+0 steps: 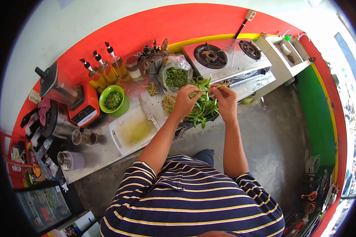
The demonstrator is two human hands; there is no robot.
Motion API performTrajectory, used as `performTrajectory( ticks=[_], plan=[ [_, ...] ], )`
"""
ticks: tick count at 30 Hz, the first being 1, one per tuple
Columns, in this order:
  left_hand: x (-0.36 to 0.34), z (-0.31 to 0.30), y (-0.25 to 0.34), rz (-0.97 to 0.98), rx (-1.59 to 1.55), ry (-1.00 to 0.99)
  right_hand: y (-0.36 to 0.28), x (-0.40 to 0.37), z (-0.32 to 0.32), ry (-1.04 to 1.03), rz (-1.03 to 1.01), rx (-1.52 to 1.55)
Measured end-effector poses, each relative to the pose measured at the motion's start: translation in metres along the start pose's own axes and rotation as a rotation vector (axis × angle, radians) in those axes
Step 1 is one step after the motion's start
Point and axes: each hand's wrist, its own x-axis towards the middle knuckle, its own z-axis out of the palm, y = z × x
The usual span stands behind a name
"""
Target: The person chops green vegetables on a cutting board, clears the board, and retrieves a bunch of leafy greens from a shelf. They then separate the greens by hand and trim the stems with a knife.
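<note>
My left hand (pixel 186 99) and my right hand (pixel 226 101) are raised close together over a heap of long-stemmed leafy greens (pixel 203 111). Fingertips of both hands are pinched on thin green stems, though the exact pieces are small and partly hidden by the fingers. Left of my left hand lies a bunch of pale, root-like stem ends (pixel 169 103). Just behind it, an open clear plastic bag (pixel 180 62) holds chopped greens (pixel 176 77). A knife (pixel 147 110) rests on the counter, its handle over the edge of a green-stained white cutting board (pixel 120 132).
A green bowl (pixel 125 106) of chopped greens, oil bottles (pixel 120 68) and a red blender (pixel 85 104) stand on the left. A two-burner gas stove (pixel 229 59) sits behind the greens, with a sink (pixel 290 53) to its right. The counter's front edge (pixel 106 158) runs diagonally.
</note>
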Motion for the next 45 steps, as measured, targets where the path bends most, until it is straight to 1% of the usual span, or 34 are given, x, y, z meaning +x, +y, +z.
performTrajectory(
  ticks=[1, 2, 3, 5, 6, 7, 9, 10, 11, 13, 14, 15, 17, 18, 19, 21, 22, 23, 25, 26, 27, 28, 29, 30, 31, 32, 33, 34, 35, 37, 38, 40, 43, 45],
  plan=[
    [0.001, -0.008, 0.005, 0.096, 0.096, 0.047, 0.0, -0.002, -0.004, 0.017, -0.002, 0.003],
    [0.001, -0.015, 0.01, 0.132, 0.162, 0.051, 0.0, -0.003, -0.008, 0.022, 0.004, 0.073],
    [0.001, -0.024, 0.017, 0.139, 0.161, 0.04, 0.0, -0.005, -0.011, 0.024, 0.008, 0.143],
    [-0.002, -0.041, 0.029, -0.012, 0.036, -0.04, 0.002, -0.008, -0.014, 0.027, 0.022, 0.201],
    [-0.003, -0.052, 0.035, -0.065, 0.036, -0.083, 0.005, -0.009, -0.015, 0.024, 0.06, 0.265],
    [-0.005, -0.059, 0.036, -0.066, 0.042, -0.083, 0.008, -0.01, -0.014, 0.018, 0.101, 0.33],
    [-0.011, -0.074, 0.036, -0.013, 0.107, -0.05, 0.015, -0.012, -0.009, 0.0, 0.123, 0.323],
    [-0.016, -0.083, 0.031, -0.045, 0.153, -0.085, 0.019, -0.013, -0.004, -0.016, 0.143, 0.311],
    [-0.021, -0.089, 0.029, -0.055, 0.163, -0.071, 0.024, -0.013, 0.003, -0.035, 0.149, 0.317],
    [-0.037, -0.104, 0.028, -0.054, 0.319, -0.047, 0.031, -0.015, 0.021, -0.096, 0.219, 0.3],
    [-0.047, -0.11, 0.028, -0.095, 0.419, -0.075, 0.035, -0.017, 0.032, -0.125, 0.237, 0.265],
    [-0.056, -0.114, 0.029, -0.11, 0.433, -0.058, 0.039, -0.017, 0.043, -0.15, 0.243, 0.274],
    [-0.072, -0.121, 0.028, -0.093, 0.546, -0.04, 0.046, -0.02, 0.065, -0.303, 0.293, 0.198],
    [-0.077, -0.125, 0.028, -0.079, 0.492, -0.041, 0.045, -0.023, 0.078, -0.338, 0.313, 0.172],
    [-0.083, -0.13, 0.027, -0.094, 0.505, -0.028, 0.047, -0.025, 0.089, -0.36, 0.319, 0.18],
    [-0.096, -0.139, 0.027, -0.247, 0.37, -0.089, 0.052, -0.03, 0.112, -0.462, 0.329, 0.186],
    [-0.105, -0.142, 0.025, -0.173, 0.499, -0.021, 0.053, -0.034, 0.122, -0.492, 0.339, 0.187],
    [-0.112, -0.148, 0.023, -0.189, 0.509, -0.012, 0.055, -0.038, 0.131, -0.51, 0.347, 0.194],
    [-0.125, -0.161, 0.015, -0.538, 0.297, -0.068, 0.064, -0.044, 0.149, -0.563, 0.374, 0.123],
    [-0.137, -0.166, 0.007, -0.551, 0.306, -0.058, 0.08, -0.047, 0.157, -0.592, 0.369, 0.104],
    [-0.152, -0.17, -0.007, -0.564, 0.327, 0.008, 0.094, -0.052, 0.164, -0.605, 0.373, 0.114],
    [-0.166, -0.174, -0.021, -0.573, 0.347, 0.076, 0.108, -0.056, 0.17, -0.613, 0.393, 0.013],
    [-0.18, -0.178, -0.032, -0.58, 0.355, 0.087, 0.122, -0.059, 0.176, -0.62, 0.408, -0.091],
    [-0.193, -0.182, -0.043, -0.554, 0.427, 0.142, 0.139, -0.061, 0.178, -0.644, 0.305, -0.267],
    [-0.204, -0.185, -0.05, -0.528, 0.497, 0.197, 0.147, -0.065, 0.182, -0.66, 0.3, -0.265],
    [-0.214, -0.186, -0.058, -0.536, 0.501, 0.213, 0.155, -0.072, 0.184, -0.638, 0.226, -0.478],
    [-0.223, -0.187, -0.064, -0.54, 0.587, 0.243, 0.162, -0.078, 0.185, -0.61, 0.147, -0.689],
    [-0.228, -0.188, -0.064, -0.546, 0.672, 0.272, 0.168, -0.083, 0.188, -0.631, 0.135, -0.772],
    [-0.233, -0.189, -0.065, -0.554, 0.672, 0.284, 0.173, -0.089, 0.19, -0.645, 0.13, -0.774],
    [-0.238, -0.19, -0.065, -0.651, 0.797, 0.176, 0.175, -0.1, 0.195, -0.601, 0.011, -0.986],
    [-0.24, -0.191, -0.067, -0.661, 0.792, 0.182, 0.177, -0.102, 0.197, -0.613, 0.01, -0.99],
    [-0.243, -0.191, -0.072, -0.676, 0.807, 0.121, 0.179, -0.105, 0.202, -0.587, -0.029, -1.09],
    [-0.245, -0.189, -0.069, -0.657, 0.789, 0.161, 0.176, -0.102, 0.207, -0.572, 0.043, -1.135],
    [-0.244, -0.187, -0.07, -0.638, 0.792, 0.177, 0.172, -0.099, 0.206, -0.561, 0.073, -1.099]
  ],
)
